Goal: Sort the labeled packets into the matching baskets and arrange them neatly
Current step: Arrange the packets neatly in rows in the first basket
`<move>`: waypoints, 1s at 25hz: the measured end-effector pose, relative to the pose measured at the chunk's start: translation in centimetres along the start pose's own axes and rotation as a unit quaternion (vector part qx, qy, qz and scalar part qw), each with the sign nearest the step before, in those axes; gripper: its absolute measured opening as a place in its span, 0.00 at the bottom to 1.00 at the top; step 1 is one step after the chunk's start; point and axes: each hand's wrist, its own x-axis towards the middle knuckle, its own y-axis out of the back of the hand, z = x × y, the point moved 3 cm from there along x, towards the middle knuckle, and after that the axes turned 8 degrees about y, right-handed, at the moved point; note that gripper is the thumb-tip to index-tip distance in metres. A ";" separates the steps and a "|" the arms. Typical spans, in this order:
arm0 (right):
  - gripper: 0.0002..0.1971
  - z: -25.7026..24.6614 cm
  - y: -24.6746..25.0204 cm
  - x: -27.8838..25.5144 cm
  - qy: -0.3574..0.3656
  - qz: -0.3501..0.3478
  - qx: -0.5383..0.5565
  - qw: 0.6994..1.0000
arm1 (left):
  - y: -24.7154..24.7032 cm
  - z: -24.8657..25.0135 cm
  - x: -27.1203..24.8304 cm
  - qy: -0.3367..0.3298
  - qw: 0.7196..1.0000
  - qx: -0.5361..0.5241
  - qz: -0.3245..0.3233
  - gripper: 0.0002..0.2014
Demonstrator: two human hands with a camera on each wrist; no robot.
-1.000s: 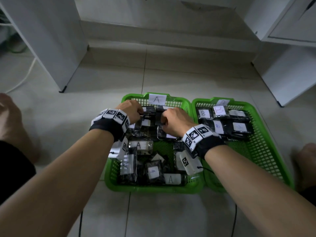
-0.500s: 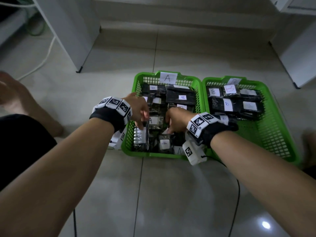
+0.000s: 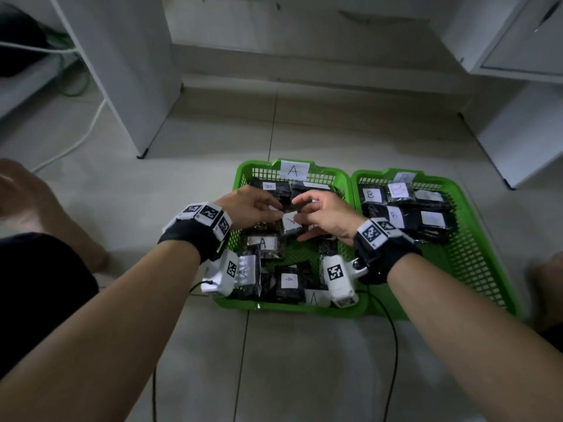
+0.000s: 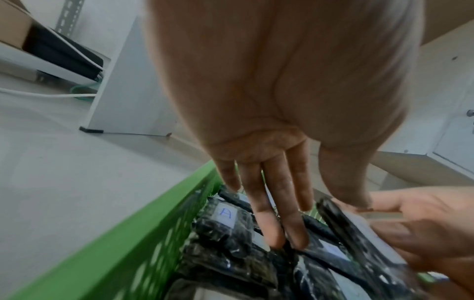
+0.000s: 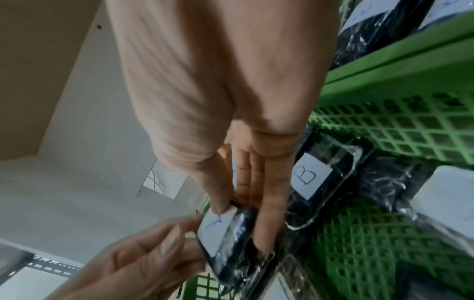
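Now my right hand [image 3: 326, 214] pinches a packet [image 5: 218, 225] marked A, thumb on its label and fingers behind. It is held on edge over the A basket [image 3: 240, 184], I judge so it can be slotted in tidily. My left hand [image 3: 249, 208] nips its other edge between thumb and near-straight fingers to steady it. Other A packets [image 3: 262, 242] lie loosely below. One B packet [image 5: 305, 176] seems to lie in this basket too, not in the B basket [image 3: 475, 239] alongside.

place: office-like room | cues: tiled floor [image 3: 335, 132], white cabinets [image 3: 524, 35], loose cables [image 3: 88, 129]
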 end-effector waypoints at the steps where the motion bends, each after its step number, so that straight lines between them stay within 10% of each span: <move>1: 0.20 0.0 -0.2 0.3 0.018 0.023 0.008 1.000 | 0.0 0.1 0.1 -0.002 1.000 -0.030 0.008 0.14; 8: 0.25 -2.6 -1.7 1.7 0.243 0.103 -0.329 0.907 | 1.0 -0.9 1.4 0.098 0.944 -0.301 0.091 0.15; 19: 0.19 -3.1 -2.5 2.3 0.270 0.159 -0.265 0.912 | 1.6 -1.8 2.4 0.097 0.931 -0.329 0.127 0.14; 22: 0.16 -2.7 -1.4 3.9 0.224 0.150 -0.334 0.903 | 2.4 -1.6 2.5 0.027 0.980 -0.088 0.178 0.07; 25: 0.16 -1.6 -1.1 5.5 0.159 0.110 -0.414 0.890 | 1.8 -2.3 3.0 0.007 0.966 0.227 0.125 0.14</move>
